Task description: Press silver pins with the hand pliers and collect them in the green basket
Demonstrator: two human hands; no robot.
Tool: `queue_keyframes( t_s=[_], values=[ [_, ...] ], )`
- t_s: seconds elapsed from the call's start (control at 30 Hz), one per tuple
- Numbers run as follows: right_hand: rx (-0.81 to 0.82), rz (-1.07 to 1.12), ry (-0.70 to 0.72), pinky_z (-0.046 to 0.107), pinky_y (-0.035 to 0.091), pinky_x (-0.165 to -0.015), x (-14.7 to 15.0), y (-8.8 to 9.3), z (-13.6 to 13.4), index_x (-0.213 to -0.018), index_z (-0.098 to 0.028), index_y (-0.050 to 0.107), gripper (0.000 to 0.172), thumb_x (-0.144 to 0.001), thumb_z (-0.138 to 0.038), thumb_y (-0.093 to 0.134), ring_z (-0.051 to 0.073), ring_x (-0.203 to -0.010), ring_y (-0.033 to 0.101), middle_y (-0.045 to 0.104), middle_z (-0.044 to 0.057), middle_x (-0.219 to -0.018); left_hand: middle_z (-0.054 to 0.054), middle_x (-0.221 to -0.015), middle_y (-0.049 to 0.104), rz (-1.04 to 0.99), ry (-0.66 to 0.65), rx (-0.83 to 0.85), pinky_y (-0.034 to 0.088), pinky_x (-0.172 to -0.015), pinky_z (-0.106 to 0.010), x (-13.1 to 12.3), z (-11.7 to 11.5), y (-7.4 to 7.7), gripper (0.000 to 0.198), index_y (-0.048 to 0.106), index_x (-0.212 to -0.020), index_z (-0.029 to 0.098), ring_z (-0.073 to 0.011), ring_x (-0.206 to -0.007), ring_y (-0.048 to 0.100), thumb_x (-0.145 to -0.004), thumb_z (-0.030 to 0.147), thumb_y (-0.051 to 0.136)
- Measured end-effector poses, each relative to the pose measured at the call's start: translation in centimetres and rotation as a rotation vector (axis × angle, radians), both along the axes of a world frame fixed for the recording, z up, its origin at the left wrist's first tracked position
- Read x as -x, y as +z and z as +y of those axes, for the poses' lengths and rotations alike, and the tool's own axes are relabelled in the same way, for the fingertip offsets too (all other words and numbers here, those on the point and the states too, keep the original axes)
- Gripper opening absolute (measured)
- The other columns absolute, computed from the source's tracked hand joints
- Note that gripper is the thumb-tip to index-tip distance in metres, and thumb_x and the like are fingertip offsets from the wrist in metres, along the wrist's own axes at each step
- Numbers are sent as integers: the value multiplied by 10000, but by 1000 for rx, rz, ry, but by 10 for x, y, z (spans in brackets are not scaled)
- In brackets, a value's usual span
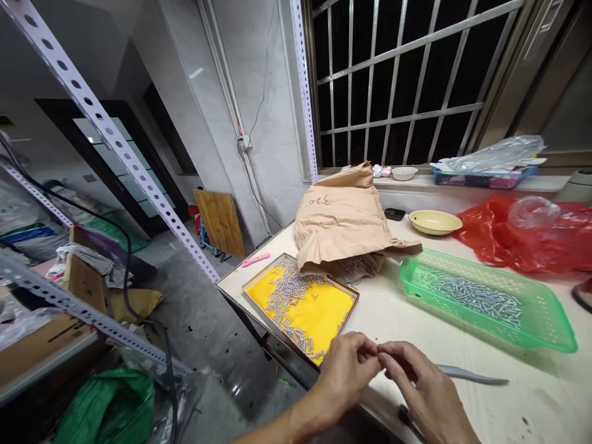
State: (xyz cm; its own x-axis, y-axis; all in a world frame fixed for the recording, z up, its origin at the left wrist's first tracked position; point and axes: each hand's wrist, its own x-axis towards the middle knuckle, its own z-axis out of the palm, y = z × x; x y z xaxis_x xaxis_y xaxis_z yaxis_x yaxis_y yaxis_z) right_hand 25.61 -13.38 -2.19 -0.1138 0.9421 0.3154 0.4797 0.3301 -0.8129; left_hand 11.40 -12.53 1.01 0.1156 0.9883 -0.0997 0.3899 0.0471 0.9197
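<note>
My left hand (348, 369) and my right hand (419, 382) meet fingertip to fingertip above the table's front edge. Both are pinched closed; whatever is between the fingers is too small or hidden to make out. Just beyond my left hand lies a shallow tray with a yellow bottom (324, 314), strewn with small silver metal pins (289, 290). To the right, a green plastic basket (550, 320) holds many similar metal pieces (476, 296). A grey curved handle-like tool (476, 375) lies beside my right hand, and a dark-tipped object (407, 419) is partly hidden beneath it.
A brown paper bag (342, 213) lies open over the tray's back edge, with metal pieces at its mouth. A pink cutter (255, 259) is at the left edge. Behind are a cream bowl (435, 222) and red plastic bags (499, 231). A perforated metal post (124, 154) rises at left.
</note>
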Motion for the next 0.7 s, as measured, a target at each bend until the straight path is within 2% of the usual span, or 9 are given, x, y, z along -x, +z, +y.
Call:
queue_keyframes(
  t_s=[0.13, 0.23, 0.3, 0.4, 0.53, 0.63, 0.7],
  values=[
    [32, -6, -18, 243, 506, -603, -3, 0, -8, -826, -239, 640, 298, -843, -483, 469, 171, -689, 634, 678, 31, -811, -7, -663, 620, 95, -11, -44, 379, -578, -223, 0, -12, 2, 115, 683, -716, 159, -118, -610, 524, -698, 263, 637],
    [29, -21, -39, 249, 493, -591, 0, 2, -15, -827, -239, 637, 296, -847, -475, 459, 169, -664, 620, 675, 27, -795, -4, -654, 630, 81, -5, -49, 390, -587, -224, 3, -17, 5, 93, 680, -692, 160, -117, -617, 537, -693, 240, 632],
    [27, -28, -57, 250, 481, -573, 3, 2, -19, -821, -237, 635, 295, -850, -468, 452, 164, -635, 609, 669, 22, -770, 10, -588, 601, -20, -20, 51, 404, -554, -221, 6, -17, 2, 107, 669, -679, 148, -108, -564, 530, -673, 250, 636],
    [56, -39, -64, 247, 470, -560, 8, -1, -22, -799, -234, 628, 276, -840, -453, 465, 158, -608, 602, 662, 12, -726, 36, -507, 547, -266, -67, 285, 430, -499, -222, 12, -17, -6, 211, 640, -686, 122, -94, -470, 515, -616, 316, 686],
    [135, -33, -40, 239, 460, -527, 16, -7, -23, -707, -229, 591, 234, -796, -428, 506, 158, -565, 596, 648, 1, -652, 10, -534, 591, -476, -99, 467, 475, -525, -247, 27, -17, -14, 358, 613, -677, 102, -94, -461, 547, -516, 371, 786],
    [162, -4, -18, 235, 446, -519, 24, -1, -22, -687, -219, 570, 220, -792, -402, 509, 147, -542, 577, 623, -10, -607, -24, -615, 628, -574, -98, 612, 492, -541, -241, 47, -13, -9, 408, 624, -719, 86, -89, -493, 569, -489, 356, 826],
    [136, 41, -42, 231, 437, -526, 34, 9, -15, -682, -212, 557, 216, -808, -378, 500, 135, -531, 553, 601, -17, -590, -31, -674, 638, -620, -50, 638, 496, -561, -219, 64, -9, -2, 397, 635, -763, 85, -77, -529, 574, -521, 334, 826]
  ],
)
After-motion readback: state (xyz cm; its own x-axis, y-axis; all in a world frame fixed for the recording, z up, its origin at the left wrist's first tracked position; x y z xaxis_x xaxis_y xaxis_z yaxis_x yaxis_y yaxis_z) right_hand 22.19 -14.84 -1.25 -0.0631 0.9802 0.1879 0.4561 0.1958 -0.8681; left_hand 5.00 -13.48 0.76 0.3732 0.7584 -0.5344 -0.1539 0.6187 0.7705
